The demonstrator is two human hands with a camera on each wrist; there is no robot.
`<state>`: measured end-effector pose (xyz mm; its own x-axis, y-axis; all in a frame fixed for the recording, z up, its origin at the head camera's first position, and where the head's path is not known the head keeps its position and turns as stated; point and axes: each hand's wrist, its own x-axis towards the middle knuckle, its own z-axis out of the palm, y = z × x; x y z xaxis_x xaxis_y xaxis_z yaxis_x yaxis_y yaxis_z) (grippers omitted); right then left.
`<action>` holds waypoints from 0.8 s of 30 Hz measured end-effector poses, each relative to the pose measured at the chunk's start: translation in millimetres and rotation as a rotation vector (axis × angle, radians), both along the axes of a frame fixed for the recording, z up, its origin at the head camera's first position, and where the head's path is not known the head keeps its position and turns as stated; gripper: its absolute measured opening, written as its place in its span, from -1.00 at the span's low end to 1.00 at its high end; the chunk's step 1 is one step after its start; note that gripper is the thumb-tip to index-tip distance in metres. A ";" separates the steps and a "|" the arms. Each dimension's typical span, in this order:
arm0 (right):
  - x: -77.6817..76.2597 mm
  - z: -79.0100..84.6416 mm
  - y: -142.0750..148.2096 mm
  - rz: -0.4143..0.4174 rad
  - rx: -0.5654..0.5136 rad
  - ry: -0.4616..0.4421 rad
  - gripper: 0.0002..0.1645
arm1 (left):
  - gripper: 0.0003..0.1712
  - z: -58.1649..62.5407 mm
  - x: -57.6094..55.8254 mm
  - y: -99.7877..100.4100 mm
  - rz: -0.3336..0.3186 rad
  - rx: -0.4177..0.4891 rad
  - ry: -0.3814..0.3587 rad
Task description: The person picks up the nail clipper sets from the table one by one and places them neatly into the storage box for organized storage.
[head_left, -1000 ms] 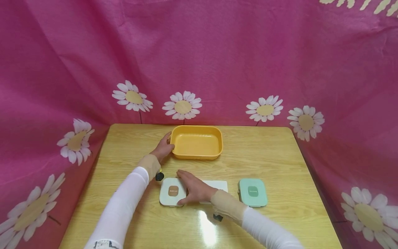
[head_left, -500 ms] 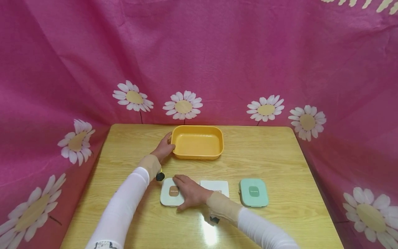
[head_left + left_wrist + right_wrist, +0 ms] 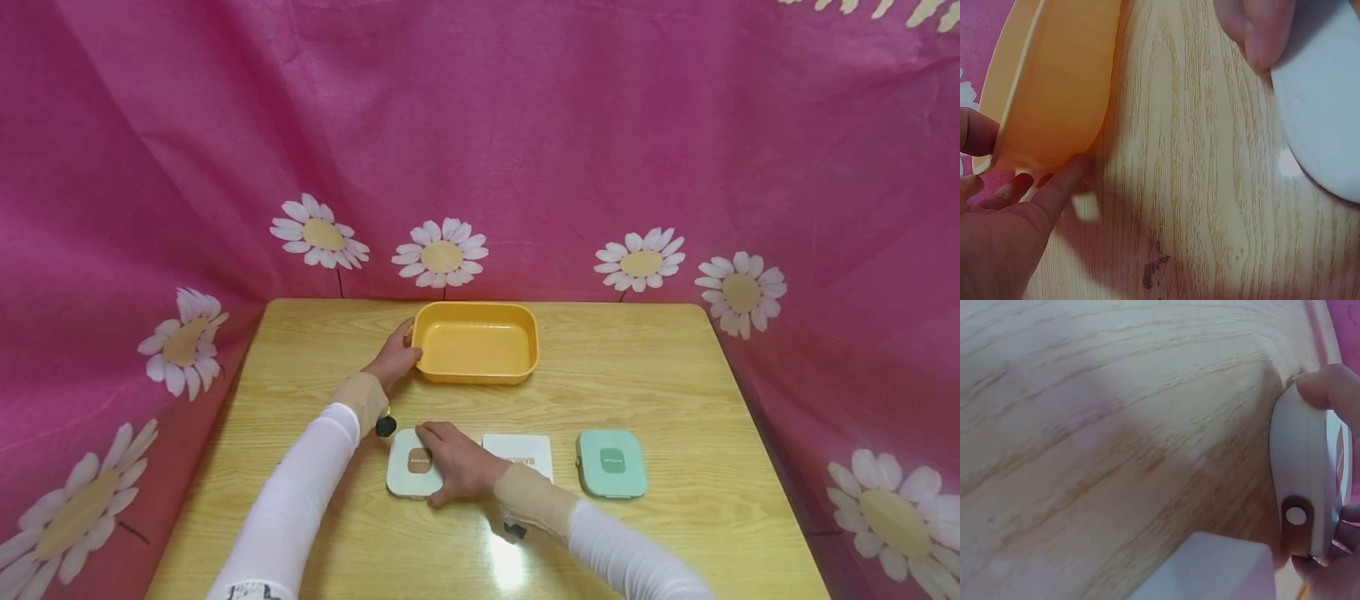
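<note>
My left hand (image 3: 393, 358) grips the left end of a yellow rectangular tray (image 3: 476, 377) at the back of the table; in the left wrist view a digit hooks over the rim while others lie along the outer wall. My right hand (image 3: 467, 465) holds a small white case (image 3: 402, 471) with rounded corners and a brown label, thumb at the near side and fingers at the far side. A brown strap (image 3: 1297, 540) with a white snap shows on the case's edge in the right wrist view. The hand hides the case's right part.
A flat white box (image 3: 517, 446) with lettering lies just right of the case, partly under the right wrist in view. A mint green case (image 3: 612, 462) sits farther right on the wooden table (image 3: 637, 358). A pink daisy-patterned cloth (image 3: 540, 150) hangs around the table.
My right hand has shifted slightly left and down over the white case, leaving more of the white box showing. The left hand and the tray stay put.
</note>
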<state>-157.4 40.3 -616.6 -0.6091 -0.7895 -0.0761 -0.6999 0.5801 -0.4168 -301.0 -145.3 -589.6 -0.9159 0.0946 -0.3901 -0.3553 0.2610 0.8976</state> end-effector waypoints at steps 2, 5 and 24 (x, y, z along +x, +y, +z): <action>-0.7 -1.2 -0.3 0.008 -0.008 0.013 0.41 | -0.01 -1.8 -1.0 -0.4 0.002 -0.006 -0.003; -1.7 -2.5 -0.9 0.021 -0.012 0.036 0.39 | 0.00 -3.9 -1.7 -1.3 -0.001 -0.009 0.004; -6.9 3.0 7.5 0.024 -0.016 0.038 0.37 | -0.03 -2.9 0.2 -1.8 -0.019 0.049 0.036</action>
